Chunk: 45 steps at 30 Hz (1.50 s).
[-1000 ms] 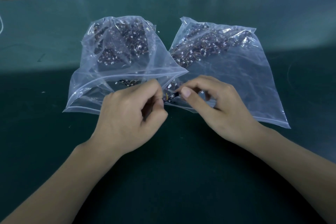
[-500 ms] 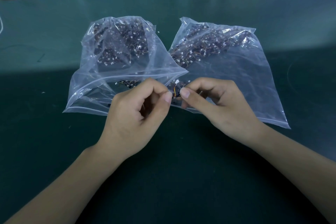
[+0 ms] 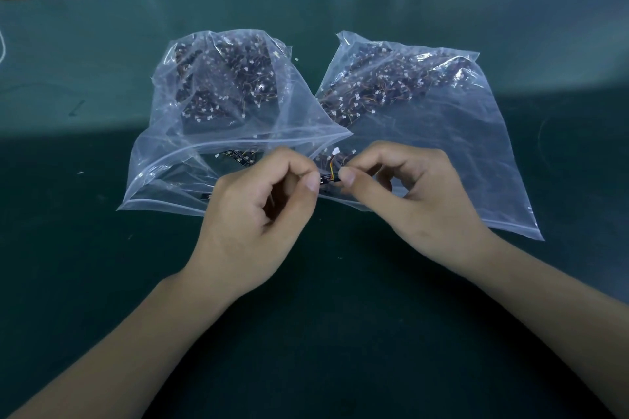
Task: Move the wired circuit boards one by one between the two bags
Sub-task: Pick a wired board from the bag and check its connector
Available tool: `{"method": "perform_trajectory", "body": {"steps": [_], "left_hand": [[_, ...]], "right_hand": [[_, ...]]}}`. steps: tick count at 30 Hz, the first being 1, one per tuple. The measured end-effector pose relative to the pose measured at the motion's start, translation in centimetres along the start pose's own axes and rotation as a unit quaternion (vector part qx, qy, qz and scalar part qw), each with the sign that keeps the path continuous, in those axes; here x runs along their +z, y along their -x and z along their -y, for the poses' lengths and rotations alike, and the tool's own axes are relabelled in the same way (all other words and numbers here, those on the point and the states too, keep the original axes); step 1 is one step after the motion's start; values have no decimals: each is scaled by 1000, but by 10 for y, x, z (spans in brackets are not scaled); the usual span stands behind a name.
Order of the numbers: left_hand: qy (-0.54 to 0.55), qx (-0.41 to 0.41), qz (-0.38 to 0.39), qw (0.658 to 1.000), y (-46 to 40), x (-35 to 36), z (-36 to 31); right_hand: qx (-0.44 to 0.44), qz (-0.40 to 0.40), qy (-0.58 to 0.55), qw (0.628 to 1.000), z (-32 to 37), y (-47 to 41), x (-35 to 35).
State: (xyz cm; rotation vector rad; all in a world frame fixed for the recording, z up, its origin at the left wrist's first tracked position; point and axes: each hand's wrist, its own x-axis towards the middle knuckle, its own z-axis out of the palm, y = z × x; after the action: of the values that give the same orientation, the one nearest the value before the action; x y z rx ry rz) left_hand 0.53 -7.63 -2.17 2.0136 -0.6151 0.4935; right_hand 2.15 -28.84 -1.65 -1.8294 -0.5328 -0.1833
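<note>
Two bags (image 3: 221, 133), two hands (image 3: 258, 214), countless boards (image 3: 374, 85), seemingly.

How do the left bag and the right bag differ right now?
The left bag has its mouth propped open toward the person, boards piled high at its far end; the right bag lies flatter, its boards spread in a band. The left bag's corner overlaps the right bag's edge. Both are clear zip bags on the green mat.

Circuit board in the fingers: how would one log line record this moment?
left hand pinches wired circuit board | right hand pinches it too | held between left bag and right bag mouths
</note>
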Motion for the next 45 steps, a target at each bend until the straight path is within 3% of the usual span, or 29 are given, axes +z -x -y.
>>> {"method": "perform_trajectory", "body": {"steps": [37,42,45], "left_hand": [[-46,9,-11,999,0,2,3],[-54,16,-34,998,-1,1,4],[-71,22,-71,995,-3,0,7]], "right_hand": [[1,13,25,1000,-5,-1,-2],[-28,-3,49,998,-6,-1,-3],[-66,-10,135,989,-7,-4,-6]]}}
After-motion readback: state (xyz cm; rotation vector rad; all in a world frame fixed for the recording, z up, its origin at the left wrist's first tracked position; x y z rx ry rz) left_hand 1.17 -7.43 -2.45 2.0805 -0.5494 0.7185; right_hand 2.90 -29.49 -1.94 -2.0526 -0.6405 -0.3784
